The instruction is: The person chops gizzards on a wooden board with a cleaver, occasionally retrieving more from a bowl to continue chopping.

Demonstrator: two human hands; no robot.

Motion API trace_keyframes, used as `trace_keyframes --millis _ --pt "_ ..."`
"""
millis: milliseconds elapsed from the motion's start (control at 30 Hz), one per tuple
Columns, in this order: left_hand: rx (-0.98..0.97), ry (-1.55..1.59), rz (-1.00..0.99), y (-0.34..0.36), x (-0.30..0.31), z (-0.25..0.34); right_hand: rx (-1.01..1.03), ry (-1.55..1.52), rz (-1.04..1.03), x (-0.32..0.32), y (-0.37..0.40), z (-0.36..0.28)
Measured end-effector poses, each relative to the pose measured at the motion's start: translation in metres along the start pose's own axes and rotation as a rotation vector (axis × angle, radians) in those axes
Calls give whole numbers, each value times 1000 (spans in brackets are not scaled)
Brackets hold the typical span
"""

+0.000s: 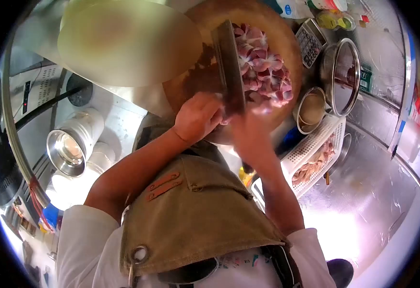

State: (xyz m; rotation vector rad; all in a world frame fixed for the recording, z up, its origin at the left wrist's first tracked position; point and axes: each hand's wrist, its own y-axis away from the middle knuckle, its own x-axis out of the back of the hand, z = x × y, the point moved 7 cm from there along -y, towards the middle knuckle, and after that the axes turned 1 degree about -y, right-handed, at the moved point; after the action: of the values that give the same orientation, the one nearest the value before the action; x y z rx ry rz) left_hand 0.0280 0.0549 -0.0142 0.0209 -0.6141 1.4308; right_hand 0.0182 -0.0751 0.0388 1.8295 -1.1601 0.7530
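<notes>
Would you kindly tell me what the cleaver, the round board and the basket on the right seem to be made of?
Cleaver: probably steel; flat grey blade with a dull metallic sheen.
Round board: apparently wood; matte-looking warm brown, darker patches.
Basket: likely plastic; smooth-looking white, with rows of holes.

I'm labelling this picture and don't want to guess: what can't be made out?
All in the head view:
- Handle of the cleaver: covered by the right hand.
- Right hand's finger positions: blurred.
- Whatever is beneath the left hand's curled fingers: hidden by that hand.
- Far edge of the round chopping board: cut off by the top edge.
- Marks on the keypad: too small.
</notes>
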Motion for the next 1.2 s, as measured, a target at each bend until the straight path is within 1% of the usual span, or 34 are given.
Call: trace_keyframes --millis 33,100,167,233,333,367,400,433,467,567,633,700,767,800,867,933,1033,1133,1200 --pt "12 10 0 0 0 0 11 -25 40 -2 11 2" --pt "30 2 -12 2 -3 -4 -38 -65 29 -7 10 8" --pt "18 -2 -66 5 -7 -4 -173 -91 -71 -19 -3 18" --pt "-21 -13 -137 7 -6 0 -211 -61 -15 -22 -8 15" --pt "-290 -57 -237 26 -16 5 -164 -70 102 -19 -24 11" --pt "-291 -57 -238 37 -17 7 -165 -77 129 -14 -14 13" --pt "-298 -62 -236 35 -12 11 -190 -48 86 -16 -13 22" --pt "-317 -80 -226 29 -8 10 -109 7 141 -15 -16 28" --pt "-274 -86 -176 23 -3 7 -25 61 197 -16 -19 35" --pt "-107 -58 -61 20 7 10 -42 -91 205 22 -20 12" --pt "4 -1 -17 18 12 8 -204 -330 86 36 -12 2" --pt "-18 2 40 18 11 10 12 -175 24 25 1 -1" --pt "-39 14 72 18 9 9 143 -63 2 16 6 -5" --pt "-51 25 72 17 8 8 163 -31 13 11 6 -9" --pt "-64 32 53 15 7 5 118 -54 1 7 5 -16" --pt "-66 31 20 12 4 5 -13 -157 -46 9 3 -17" --pt "-48 13 45 13 4 2 19 -76 -76 7 11 -15" --pt "-48 5 23 16 -1 1 49 -37 -79 5 2 -19" --pt "-58 -12 -9 16 2 4 42 -18 -116 3 -13 -28"
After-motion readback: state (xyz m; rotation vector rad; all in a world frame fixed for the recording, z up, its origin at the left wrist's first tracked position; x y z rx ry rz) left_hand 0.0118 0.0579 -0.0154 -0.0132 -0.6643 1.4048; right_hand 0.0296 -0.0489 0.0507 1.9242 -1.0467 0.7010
